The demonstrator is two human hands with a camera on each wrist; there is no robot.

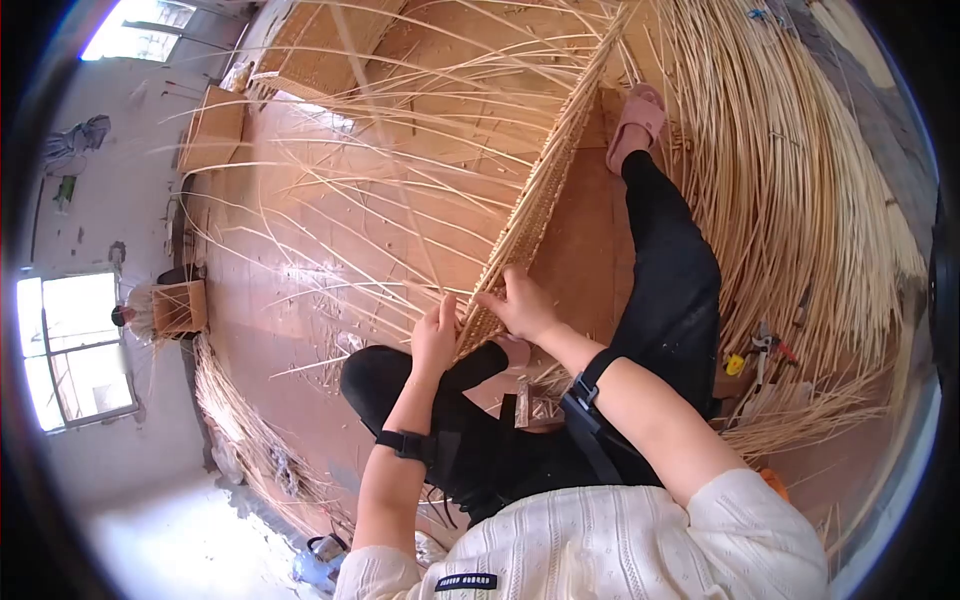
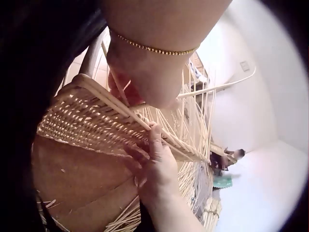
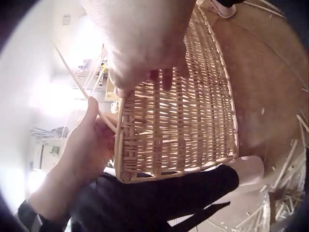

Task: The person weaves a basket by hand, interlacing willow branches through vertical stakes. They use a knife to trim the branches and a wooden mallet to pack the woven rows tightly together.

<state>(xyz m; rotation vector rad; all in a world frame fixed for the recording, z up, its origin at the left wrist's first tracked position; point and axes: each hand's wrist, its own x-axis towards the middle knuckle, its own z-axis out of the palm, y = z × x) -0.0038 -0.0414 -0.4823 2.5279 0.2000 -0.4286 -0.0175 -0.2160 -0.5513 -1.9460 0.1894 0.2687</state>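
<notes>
A long woven wicker panel [image 1: 548,200] stands on edge before the person, with loose rods fanning out from its left side. Near its close end, the right hand [image 1: 522,305] grips the rim. In the left wrist view, the right hand [image 2: 159,176] has its thumb on the rim and its fingers against the weave. The left hand [image 1: 433,338] is at the same end, beside the rim. In the right wrist view, the left hand [image 3: 91,140] pinches a pale wicker rod [image 3: 77,82] under its thumb. The open weave [image 3: 178,121] fills the middle of that view.
A large heap of wicker rods [image 1: 790,180] lies at the right. Pliers [image 1: 763,340] and a yellow tape measure [image 1: 735,364] lie beside the right leg. Another person [image 1: 140,310] sits by the far wall. Wooden boxes [image 1: 215,128] stand at the upper left.
</notes>
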